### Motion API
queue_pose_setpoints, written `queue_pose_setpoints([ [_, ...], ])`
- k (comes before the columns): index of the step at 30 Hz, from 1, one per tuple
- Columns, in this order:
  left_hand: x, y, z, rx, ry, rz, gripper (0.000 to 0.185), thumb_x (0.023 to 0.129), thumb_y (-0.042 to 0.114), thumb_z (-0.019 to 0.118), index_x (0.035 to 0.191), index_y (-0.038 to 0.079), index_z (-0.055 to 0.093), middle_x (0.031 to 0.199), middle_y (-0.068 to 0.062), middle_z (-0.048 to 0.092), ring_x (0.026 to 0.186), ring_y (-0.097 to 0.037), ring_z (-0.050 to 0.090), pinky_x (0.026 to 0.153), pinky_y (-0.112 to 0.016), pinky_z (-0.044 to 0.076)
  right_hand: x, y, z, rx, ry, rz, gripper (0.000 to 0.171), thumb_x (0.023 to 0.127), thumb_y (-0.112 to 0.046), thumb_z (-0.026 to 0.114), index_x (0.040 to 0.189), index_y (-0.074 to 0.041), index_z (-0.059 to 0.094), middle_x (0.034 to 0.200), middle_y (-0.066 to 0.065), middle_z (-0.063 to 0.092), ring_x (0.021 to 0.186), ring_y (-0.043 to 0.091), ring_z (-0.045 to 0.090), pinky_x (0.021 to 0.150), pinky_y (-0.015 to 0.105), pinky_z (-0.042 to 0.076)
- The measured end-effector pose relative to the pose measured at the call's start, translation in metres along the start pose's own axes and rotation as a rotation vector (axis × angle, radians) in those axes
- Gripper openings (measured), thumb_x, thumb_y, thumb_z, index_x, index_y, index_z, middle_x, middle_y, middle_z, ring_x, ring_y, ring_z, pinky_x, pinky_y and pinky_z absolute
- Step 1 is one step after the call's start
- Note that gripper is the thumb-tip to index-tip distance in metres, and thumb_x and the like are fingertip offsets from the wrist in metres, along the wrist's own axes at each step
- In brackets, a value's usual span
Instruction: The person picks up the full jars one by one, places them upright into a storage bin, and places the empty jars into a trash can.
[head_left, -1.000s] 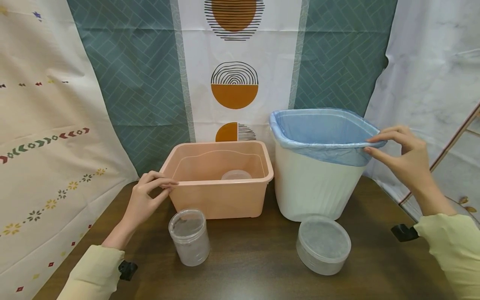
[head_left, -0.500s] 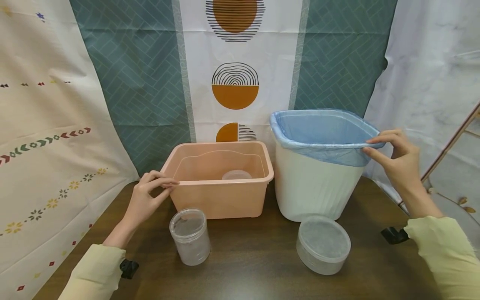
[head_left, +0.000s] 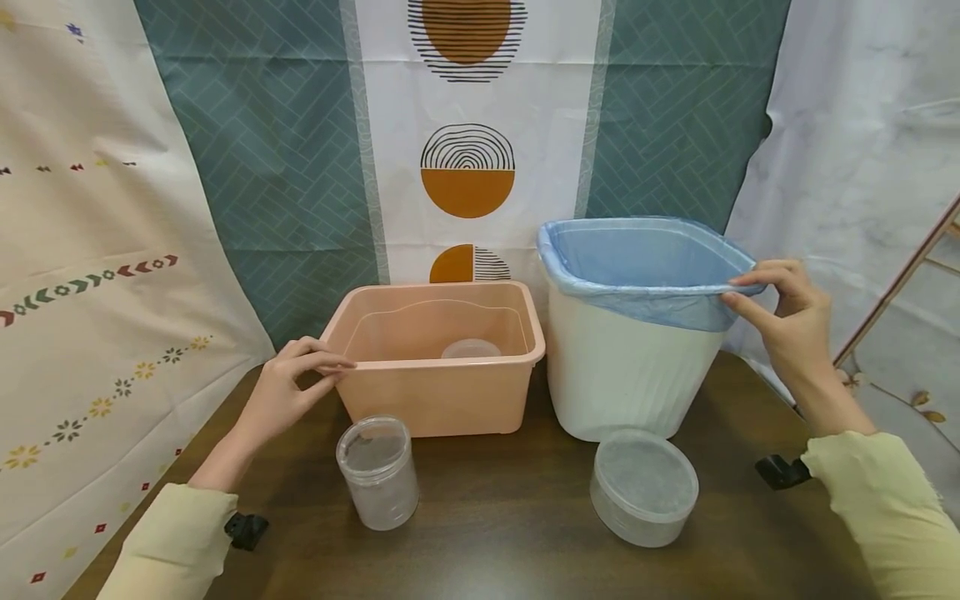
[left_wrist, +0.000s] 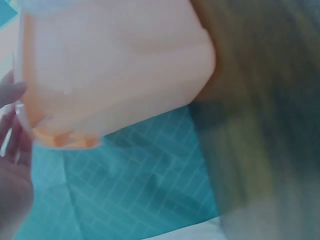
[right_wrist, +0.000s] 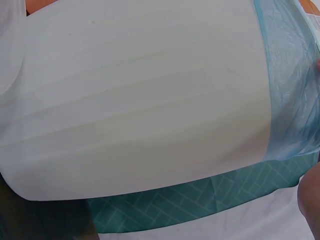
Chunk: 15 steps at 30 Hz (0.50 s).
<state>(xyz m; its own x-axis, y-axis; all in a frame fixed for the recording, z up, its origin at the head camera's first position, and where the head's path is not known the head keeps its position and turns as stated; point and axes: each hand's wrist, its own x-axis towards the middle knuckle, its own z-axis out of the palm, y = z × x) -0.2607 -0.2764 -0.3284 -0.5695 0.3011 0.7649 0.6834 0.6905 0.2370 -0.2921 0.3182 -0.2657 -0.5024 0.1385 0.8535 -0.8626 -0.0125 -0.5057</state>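
I count one pink tub (head_left: pixel 438 358), one white bin (head_left: pixel 630 367), one blue bag (head_left: pixel 637 267), three clear plastic pots (head_left: pixel 378 471) (head_left: pixel 643 487) (head_left: pixel 471 348), and two hands (head_left: pixel 288 392) (head_left: pixel 783 321).

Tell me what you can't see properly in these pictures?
- Inside the white bin, head view: the blue bag and near rim hide the bottom.
- The small clear tub in the pink basin, head view: the front wall hides its lower part.
- Left wrist view: blurred; only fingertips of the left hand show.
- Right wrist view: the right hand is cut off at the edge.
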Motion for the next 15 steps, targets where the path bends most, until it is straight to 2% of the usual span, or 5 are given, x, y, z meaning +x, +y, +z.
queue_pose_setpoints([
  [3, 0.007, 0.005, -0.008, 0.028, -0.066, 0.000, 0.033, 0.076, -0.008, 0.079, 0.098, 0.017, 0.078, 0.091, 0.006, 0.064, 0.086, -0.006, 0.057, 0.075, -0.009, 0.041, -0.001, 0.000, 0.000, 0.003, 0.005, 0.001, 0.015, 0.076, 0.025, 0.066, 0.090, 0.020, 0.066, 0.093, 0.000, 0.064, 0.098, 0.012, 0.051, 0.091, 0.020, 0.037],
  [8, 0.014, 0.017, -0.017, 0.061, -0.128, -0.001, 0.026, 0.078, 0.002, 0.081, 0.099, 0.018, 0.078, 0.090, 0.007, 0.065, 0.081, -0.007, 0.059, 0.072, -0.010, 0.045, -0.001, 0.000, 0.001, -0.001, 0.007, 0.005, 0.015, 0.076, 0.025, 0.065, 0.091, 0.020, 0.066, 0.094, 0.000, 0.064, 0.099, 0.012, 0.050, 0.091, 0.020, 0.037],
  [11, 0.016, 0.026, -0.019, 0.037, -0.181, -0.008, 0.023, 0.080, 0.008, 0.081, 0.100, 0.020, 0.077, 0.091, 0.008, 0.066, 0.080, -0.008, 0.059, 0.069, -0.013, 0.047, -0.001, 0.001, 0.001, -0.002, 0.008, 0.002, 0.015, 0.076, 0.025, 0.065, 0.091, 0.020, 0.066, 0.095, 0.000, 0.063, 0.099, 0.012, 0.050, 0.092, 0.020, 0.037],
  [15, 0.016, 0.037, -0.019, -0.004, -0.272, 0.016, 0.025, 0.082, 0.013, 0.080, 0.103, 0.025, 0.075, 0.094, 0.008, 0.069, 0.080, -0.005, 0.058, 0.066, -0.018, 0.048, -0.002, 0.002, 0.000, 0.001, 0.011, 0.001, 0.015, 0.076, 0.025, 0.065, 0.091, 0.021, 0.065, 0.095, 0.001, 0.063, 0.099, 0.012, 0.050, 0.092, 0.020, 0.038],
])
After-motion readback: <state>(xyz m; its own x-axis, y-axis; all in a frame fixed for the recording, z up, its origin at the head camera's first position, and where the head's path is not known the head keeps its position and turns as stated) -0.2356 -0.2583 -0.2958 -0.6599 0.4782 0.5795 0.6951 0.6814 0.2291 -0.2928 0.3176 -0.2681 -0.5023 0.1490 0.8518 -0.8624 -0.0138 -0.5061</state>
